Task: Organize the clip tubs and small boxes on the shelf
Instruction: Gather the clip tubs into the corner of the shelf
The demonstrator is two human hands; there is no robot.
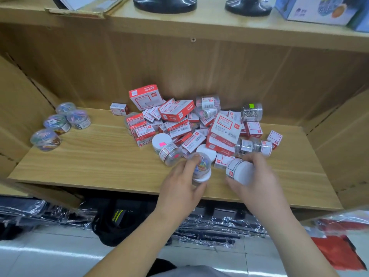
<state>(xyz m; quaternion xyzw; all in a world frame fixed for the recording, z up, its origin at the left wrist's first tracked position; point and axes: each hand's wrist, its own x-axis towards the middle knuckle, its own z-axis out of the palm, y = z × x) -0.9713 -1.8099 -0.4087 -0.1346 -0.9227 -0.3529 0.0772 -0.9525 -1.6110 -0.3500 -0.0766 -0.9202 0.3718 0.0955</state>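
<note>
Clip tub of clear plastic, round, white-lidded and full of coloured paper clips, is gripped by the left hand over the front of the light wooden shelf. It is tipped, lid toward the person. The right hand grips a labelled white-lidded tub, likewise tipped. Behind them, small red-and-white cardboard boxes lie heaped among more tubs. Four coloured-clip tubs stand upright far left.
</note>
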